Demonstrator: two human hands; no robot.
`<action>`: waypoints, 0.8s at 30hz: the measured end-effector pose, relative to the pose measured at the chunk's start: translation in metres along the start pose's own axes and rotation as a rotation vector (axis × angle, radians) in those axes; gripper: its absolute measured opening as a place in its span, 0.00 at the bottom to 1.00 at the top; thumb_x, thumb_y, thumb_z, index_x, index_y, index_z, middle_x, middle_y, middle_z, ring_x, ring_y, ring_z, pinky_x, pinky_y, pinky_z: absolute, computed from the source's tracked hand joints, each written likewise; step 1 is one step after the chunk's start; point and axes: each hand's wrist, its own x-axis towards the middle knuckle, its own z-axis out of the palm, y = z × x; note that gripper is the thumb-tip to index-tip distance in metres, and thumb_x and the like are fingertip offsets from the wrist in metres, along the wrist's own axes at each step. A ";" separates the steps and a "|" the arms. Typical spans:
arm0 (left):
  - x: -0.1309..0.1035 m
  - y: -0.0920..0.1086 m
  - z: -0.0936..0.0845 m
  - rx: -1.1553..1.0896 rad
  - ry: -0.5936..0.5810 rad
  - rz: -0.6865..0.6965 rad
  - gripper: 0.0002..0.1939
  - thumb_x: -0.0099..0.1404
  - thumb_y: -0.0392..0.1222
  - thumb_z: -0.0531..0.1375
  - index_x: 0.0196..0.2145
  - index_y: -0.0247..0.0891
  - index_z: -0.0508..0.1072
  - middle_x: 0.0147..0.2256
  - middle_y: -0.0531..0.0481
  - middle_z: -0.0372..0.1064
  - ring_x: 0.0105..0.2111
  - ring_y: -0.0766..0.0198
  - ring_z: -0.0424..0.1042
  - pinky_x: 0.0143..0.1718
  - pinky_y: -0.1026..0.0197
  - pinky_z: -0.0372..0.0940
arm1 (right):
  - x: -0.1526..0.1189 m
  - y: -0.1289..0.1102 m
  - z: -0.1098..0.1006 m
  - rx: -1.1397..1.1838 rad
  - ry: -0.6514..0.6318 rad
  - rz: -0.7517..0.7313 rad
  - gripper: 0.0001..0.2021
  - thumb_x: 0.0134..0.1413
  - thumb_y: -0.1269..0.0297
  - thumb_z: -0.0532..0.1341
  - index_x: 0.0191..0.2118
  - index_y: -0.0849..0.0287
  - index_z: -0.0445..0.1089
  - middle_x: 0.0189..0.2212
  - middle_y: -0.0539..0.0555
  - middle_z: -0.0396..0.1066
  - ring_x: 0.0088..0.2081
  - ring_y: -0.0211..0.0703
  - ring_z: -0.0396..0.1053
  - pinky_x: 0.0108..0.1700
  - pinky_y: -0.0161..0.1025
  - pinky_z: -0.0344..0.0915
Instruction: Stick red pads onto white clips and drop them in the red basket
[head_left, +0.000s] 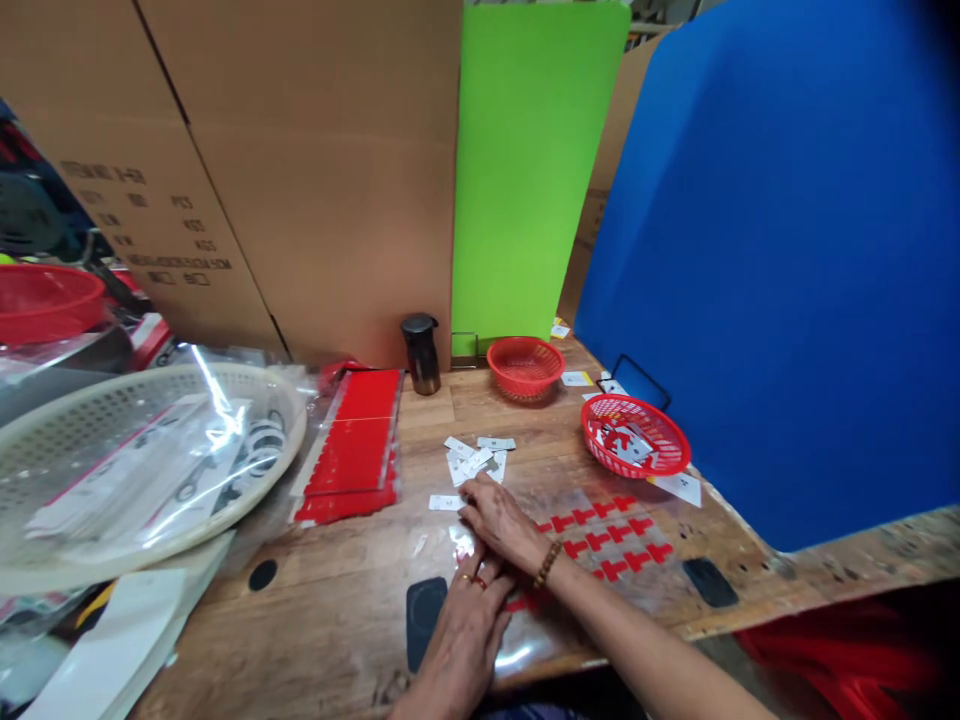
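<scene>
On the wooden table lies a clear plastic sheet bearing rows of red cross-shaped pieces (pixel 598 541). My left hand (pixel 471 615), with rings on it, rests at the sheet's left end; its fingertips are partly covered by the other hand. My right hand (pixel 502 520), a beaded bracelet at its wrist, crosses over them, fingers bent toward the small printed white cards (pixel 474 462). One single card (pixel 445 503) lies just left of its fingertips. Whether either hand holds something small cannot be made out.
Red sheets (pixel 360 430) are stacked at the left, beside a large cream basket (pixel 22 570). Behind stand a dark jug (pixel 421 355) and a red basket (pixel 525 368); another red basket (pixel 636 436) holds pieces at the right. Blue (pixel 787 270) and green (pixel 525 170) panels rise behind.
</scene>
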 end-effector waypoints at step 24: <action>0.008 0.019 -0.038 -1.476 0.702 -0.860 0.19 0.48 0.44 0.68 0.37 0.35 0.71 0.33 0.49 0.74 0.33 0.65 0.73 0.35 0.64 0.67 | -0.064 -0.048 0.013 0.173 0.152 -0.184 0.08 0.56 0.76 0.49 0.35 0.59 0.63 0.33 0.55 0.64 0.36 0.44 0.62 0.37 0.39 0.60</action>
